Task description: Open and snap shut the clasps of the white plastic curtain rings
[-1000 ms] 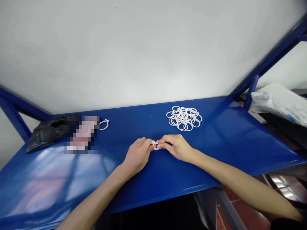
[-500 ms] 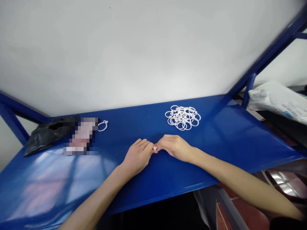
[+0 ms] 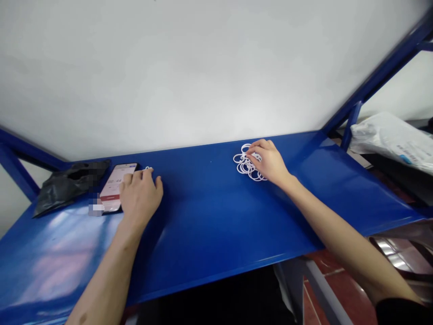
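Note:
My left hand (image 3: pixel 140 195) lies palm down on the blue shelf (image 3: pixel 209 212), right beside a phone (image 3: pixel 113 183). Its fingers are bent together, and their tips rest on a white plastic ring (image 3: pixel 148 169) that is mostly hidden under them. My right hand (image 3: pixel 269 161) is at the back of the shelf, on a pile of several white rings (image 3: pixel 244 166). Its thumb and forefinger are pinched at the top of the pile, and the hand covers the pile's right half.
A crumpled black bag (image 3: pixel 67 185) lies at the shelf's far left behind the phone. White wall panel rises behind the shelf. A blue frame post (image 3: pixel 352 119) stands at the right, with a white plastic bag (image 3: pixel 392 137) beyond it.
Both hands were together at the shelf's middle, pinching one ring. Now my left hand has moved left to the phone and lone ring, and my right hand has gone back to the pile.

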The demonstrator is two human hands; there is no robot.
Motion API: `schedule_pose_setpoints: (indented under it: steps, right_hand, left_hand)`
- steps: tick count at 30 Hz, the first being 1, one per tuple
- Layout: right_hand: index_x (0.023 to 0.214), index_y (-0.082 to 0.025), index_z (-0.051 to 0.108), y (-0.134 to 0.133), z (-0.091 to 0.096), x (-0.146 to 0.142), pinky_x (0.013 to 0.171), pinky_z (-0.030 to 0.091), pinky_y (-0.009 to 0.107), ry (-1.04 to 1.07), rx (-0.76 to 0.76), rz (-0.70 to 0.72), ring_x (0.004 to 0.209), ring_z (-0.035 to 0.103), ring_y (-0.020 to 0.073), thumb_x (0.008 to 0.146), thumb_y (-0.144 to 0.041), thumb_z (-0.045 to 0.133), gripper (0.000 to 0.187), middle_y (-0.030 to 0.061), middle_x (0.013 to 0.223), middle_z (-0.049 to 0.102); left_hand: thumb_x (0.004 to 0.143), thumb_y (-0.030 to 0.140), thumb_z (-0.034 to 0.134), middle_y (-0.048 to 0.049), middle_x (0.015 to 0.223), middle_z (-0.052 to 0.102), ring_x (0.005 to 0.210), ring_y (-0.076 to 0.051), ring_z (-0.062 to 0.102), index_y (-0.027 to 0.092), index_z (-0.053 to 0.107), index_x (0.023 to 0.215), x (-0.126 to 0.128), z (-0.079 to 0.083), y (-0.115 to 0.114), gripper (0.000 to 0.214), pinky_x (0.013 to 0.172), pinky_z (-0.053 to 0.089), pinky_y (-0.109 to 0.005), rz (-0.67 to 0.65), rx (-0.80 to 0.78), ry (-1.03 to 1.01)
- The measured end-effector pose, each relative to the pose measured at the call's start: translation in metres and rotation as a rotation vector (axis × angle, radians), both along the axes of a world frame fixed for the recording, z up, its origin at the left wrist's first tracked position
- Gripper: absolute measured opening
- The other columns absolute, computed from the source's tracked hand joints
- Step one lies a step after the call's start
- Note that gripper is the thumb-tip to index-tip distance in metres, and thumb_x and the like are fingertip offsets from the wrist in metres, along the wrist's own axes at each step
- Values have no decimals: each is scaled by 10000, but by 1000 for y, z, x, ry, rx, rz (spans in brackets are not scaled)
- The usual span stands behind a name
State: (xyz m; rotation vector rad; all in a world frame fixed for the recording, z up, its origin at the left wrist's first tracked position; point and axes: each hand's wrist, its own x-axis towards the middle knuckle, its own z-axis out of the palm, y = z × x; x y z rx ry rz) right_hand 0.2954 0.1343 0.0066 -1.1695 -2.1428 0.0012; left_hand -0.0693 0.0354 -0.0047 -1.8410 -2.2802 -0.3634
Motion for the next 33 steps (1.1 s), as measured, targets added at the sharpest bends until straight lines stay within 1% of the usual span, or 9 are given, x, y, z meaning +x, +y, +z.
schedule_pose_setpoints:
  steps: [5, 9, 13, 17, 22, 25, 27, 30, 33]
  right_hand:
    - [849, -224, 759, 31, 1, -3, 891, 512, 478, -174, -121, -14, 943, 576, 273, 877, -214, 672, 92, 82, 972, 685]
    - [860, -217, 769, 35, -3, -4, 889, 503, 470, -207, -125, 6, 951, 570, 275, 904, -251, 642, 138, 88, 973, 692]
    - [926, -197, 766, 18, 2, -4, 869, 498, 460, -163, -43, -10, 969, 561, 287, 936, -261, 592, 186, 105, 974, 692]
    - [943, -186, 750, -20, 6, -22, 860, 493, 463, -125, -15, 30, 913, 567, 272, 975, -250, 533, 228, 112, 980, 695]
    - [1166, -168, 682, -72, -7, -59, 945, 522, 441, -96, -125, 276, 1043, 607, 256, 1006, -287, 518, 258, 116, 1128, 661]
    - [1355, -162, 551, -90, -16, -73, 995, 524, 422, -49, -232, 393, 1176, 595, 250, 997, -296, 553, 383, 147, 1337, 580]
    - [1275, -175, 587, -94, -19, -74, 969, 538, 392, 26, -308, 465, 1143, 617, 221, 1011, -270, 528, 287, 126, 1284, 620]
    - [1088, -193, 646, -93, -20, -71, 861, 557, 333, 167, -413, 501, 947, 669, 173, 1021, -261, 521, 157, 59, 1032, 707]
    - [1155, -201, 621, -92, -20, -68, 759, 551, 284, 308, -509, 452, 813, 684, 144, 986, -289, 602, 191, 25, 955, 727]
  left_hand:
    - [990, 396, 344, -246, 1208, 602, 1203, -424, 508, 94, 590, 1264, 0, -3, -1, 476, 954, 413, -534, -11, -99, 52]
    - [984, 379, 373, -203, 1158, 634, 1129, -389, 550, 118, 570, 1252, 2, -6, 1, 423, 900, 449, -482, -35, -86, 89]
    - [960, 365, 428, -193, 1108, 647, 1069, -382, 562, 114, 592, 1206, 0, -9, 3, 388, 855, 460, -461, -19, -79, 113]
    - [960, 337, 414, -166, 1025, 656, 1015, -367, 572, 159, 656, 1057, 2, -11, 5, 315, 811, 462, -451, -77, -66, 101]
    - [942, 309, 455, -92, 929, 675, 919, -260, 596, 187, 624, 955, 34, -5, -6, 209, 831, 468, -387, -368, -47, -304]
    - [971, 345, 440, 2, 820, 656, 706, -153, 578, 220, 588, 951, 63, 1, -22, 195, 688, 447, -289, -543, -241, -701]
    - [987, 357, 433, 29, 781, 633, 685, -127, 563, 224, 563, 946, 78, 4, -32, 191, 656, 436, -258, -632, -319, -871]
    - [990, 393, 467, 38, 792, 631, 705, -112, 578, 225, 551, 1001, 87, 2, -38, 189, 671, 459, -243, -644, -313, -1001]
    - [989, 398, 482, 25, 825, 666, 706, -109, 604, 221, 595, 1046, 83, -3, -34, 218, 684, 485, -243, -611, -252, -1030]
